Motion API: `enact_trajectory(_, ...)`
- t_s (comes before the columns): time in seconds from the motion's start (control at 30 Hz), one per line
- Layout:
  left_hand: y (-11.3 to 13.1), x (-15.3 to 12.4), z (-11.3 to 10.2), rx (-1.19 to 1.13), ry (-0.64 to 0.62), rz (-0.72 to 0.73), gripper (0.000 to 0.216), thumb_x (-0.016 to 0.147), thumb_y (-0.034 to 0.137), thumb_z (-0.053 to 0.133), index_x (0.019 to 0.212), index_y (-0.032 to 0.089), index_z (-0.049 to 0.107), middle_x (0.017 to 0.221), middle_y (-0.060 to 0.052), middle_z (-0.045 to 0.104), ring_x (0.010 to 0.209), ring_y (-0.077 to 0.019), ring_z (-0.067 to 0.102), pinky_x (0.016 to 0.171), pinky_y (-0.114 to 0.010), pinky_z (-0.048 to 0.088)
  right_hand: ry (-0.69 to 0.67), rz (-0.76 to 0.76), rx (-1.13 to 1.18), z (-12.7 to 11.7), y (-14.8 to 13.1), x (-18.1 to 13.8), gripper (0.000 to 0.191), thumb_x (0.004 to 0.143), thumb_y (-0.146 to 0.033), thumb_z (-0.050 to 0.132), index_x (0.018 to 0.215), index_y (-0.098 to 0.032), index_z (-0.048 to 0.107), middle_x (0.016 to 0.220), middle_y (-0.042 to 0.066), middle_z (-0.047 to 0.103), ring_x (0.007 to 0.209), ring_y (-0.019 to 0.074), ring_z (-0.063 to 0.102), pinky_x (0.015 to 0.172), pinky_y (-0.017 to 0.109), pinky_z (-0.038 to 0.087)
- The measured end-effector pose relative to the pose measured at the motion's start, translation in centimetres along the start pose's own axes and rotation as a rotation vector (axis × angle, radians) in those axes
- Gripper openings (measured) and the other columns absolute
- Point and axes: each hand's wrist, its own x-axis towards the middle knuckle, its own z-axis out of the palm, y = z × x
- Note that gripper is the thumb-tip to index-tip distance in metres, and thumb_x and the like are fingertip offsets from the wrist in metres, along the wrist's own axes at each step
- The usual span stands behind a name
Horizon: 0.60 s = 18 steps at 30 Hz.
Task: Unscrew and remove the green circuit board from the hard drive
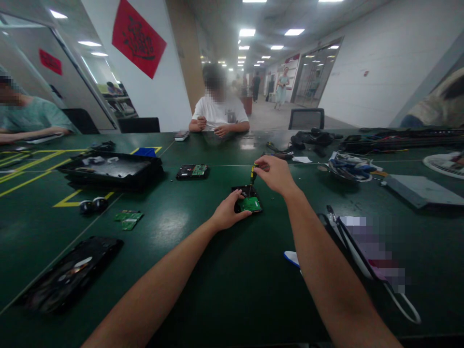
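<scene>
Green table, screwdriver at hard drive.

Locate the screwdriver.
Head view, just right of centre: the screwdriver is in the right hand, shaft pointing down at the green-boarded drive held by the left hand.

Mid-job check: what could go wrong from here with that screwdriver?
The yellow-and-black screwdriver in the right hand could slip and scratch the flat green circuit board.

The left hand grips the black rectangular device with its fingers close to the metal shaft, so a slip might jab them.

If that grip loosens, the device could slide on the glossy dark-green tabletop.
</scene>
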Motion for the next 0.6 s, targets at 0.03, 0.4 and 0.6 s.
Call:
enact_trajectory(0.03,0.0,0.02,0.02,0.001,-0.001,-0.001,0.061,0.08,0.052,0.076,0.13,0.023,0.056,0.156,-0.013,0.047,0.147,-0.0297,0.041,0.121,-0.046,0.035,-0.002,-0.002,-0.006,-0.01,0.03,0.0,0.014,0.084,-0.025,0.07,0.098,-0.021,0.07,0.1,0.006,0.074,0.088,0.0213,0.069,0.083,0.038,0.056)
enact_trajectory(0.4,-0.05,0.05,0.01,-0.014,0.003,-0.007,0.063,0.079,0.053,0.077,0.131,0.024,0.056,0.157,-0.011,0.046,0.147,-0.0304,0.041,0.121,-0.046,0.035,0.014,0.004,0.004,0.05,0.06,-0.06,0.012,0.086,-0.026,0.069,0.097,-0.021,0.07,0.097,0.006,0.074,0.087,0.0216,0.07,0.083,0.038,0.056)
enact_trajectory(0.6,0.01,0.08,-0.02,-0.009,0.0,-0.001,0.062,0.079,0.053,0.077,0.13,0.023,0.057,0.156,-0.012,0.046,0.146,-0.031,0.042,0.121,-0.047,0.036,0.043,0.052,-0.012,-0.01,-0.02,-0.15,0.014,0.084,-0.029,0.072,0.094,-0.02,0.068,0.095,0.006,0.074,0.085,0.0217,0.07,0.081,0.038,0.056)
